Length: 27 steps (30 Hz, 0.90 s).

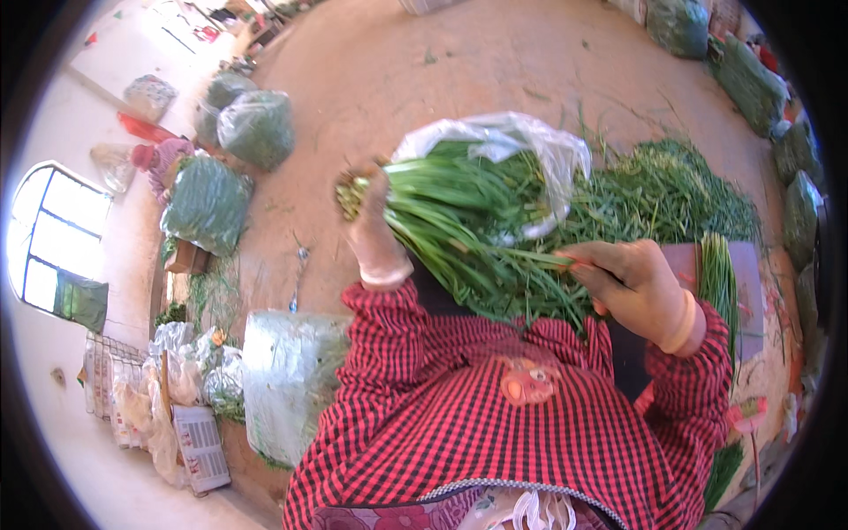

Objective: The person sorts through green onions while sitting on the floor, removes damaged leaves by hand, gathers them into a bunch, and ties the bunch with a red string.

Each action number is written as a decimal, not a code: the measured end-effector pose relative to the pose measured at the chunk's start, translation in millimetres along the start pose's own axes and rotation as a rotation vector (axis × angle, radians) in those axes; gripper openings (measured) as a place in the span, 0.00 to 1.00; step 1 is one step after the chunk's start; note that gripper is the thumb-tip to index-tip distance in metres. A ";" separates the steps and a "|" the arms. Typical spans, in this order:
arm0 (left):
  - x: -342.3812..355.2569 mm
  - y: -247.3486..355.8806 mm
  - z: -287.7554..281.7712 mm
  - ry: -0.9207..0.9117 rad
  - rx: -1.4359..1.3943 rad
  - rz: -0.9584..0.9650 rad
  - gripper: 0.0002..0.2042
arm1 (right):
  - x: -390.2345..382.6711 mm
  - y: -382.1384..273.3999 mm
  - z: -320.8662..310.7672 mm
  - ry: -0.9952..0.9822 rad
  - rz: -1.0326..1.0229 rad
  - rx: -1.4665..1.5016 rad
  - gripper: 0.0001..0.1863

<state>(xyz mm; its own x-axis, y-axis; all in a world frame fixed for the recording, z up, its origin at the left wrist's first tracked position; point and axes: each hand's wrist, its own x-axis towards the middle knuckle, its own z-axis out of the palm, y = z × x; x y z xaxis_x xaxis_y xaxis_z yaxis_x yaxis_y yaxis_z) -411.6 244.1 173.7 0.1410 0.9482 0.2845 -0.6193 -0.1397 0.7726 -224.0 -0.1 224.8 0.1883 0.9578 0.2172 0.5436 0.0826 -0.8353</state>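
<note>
My left hand [373, 231], in a thin pale glove, is closed round the root end of a thick bunch of chives [450, 190]. Their cut whitish ends stick out past my fingers, and the long green leaves fan out to the right. Over my lap, my right hand [638, 284], also gloved, is closed with thumb and fingers pinching a few leaf ends that stretch across from the bunch. Just beyond the bunch lies a clear plastic bag [565, 159] with more greens in its mouth. Loose trimmed leaves [565, 300] cover the space below the bunch.
A big heap of loose leaves [671, 190] spreads to the right. Beside it, a neat chive bundle [717, 274] lies on a purplish board [751, 300]. A filled plastic bag [296, 380] stands at my left. Farther off, another person [163, 163] is behind a stuffed green bag [208, 203].
</note>
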 end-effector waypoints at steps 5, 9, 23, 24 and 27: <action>-14.7 -8.3 20.6 -0.188 0.054 -0.076 0.07 | 13.2 -14.9 -8.7 0.093 0.097 0.475 0.12; -36.8 -16.7 34.7 -0.251 -0.084 -0.389 0.06 | 47.2 -18.8 -7.3 0.268 0.041 0.607 0.13; -85.4 -30.3 66.1 -0.722 0.031 -0.761 0.19 | 89.9 4.0 7.7 0.236 0.087 0.781 0.13; -85.6 -34.7 64.9 -0.825 0.122 -0.723 0.19 | 89.9 3.3 11.3 0.225 0.113 0.777 0.12; -95.1 -34.9 68.4 -0.824 0.021 -0.769 0.16 | 90.0 -3.0 16.8 0.269 0.073 0.732 0.12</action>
<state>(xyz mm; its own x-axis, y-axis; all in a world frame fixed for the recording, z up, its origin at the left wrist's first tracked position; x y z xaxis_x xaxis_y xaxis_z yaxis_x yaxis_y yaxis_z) -350.5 139.2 158.5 0.9513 0.3080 0.0111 -0.1363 0.3881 0.9115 -222.4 90.5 238.3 0.4451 0.8761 0.1854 -0.1383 0.2718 -0.9524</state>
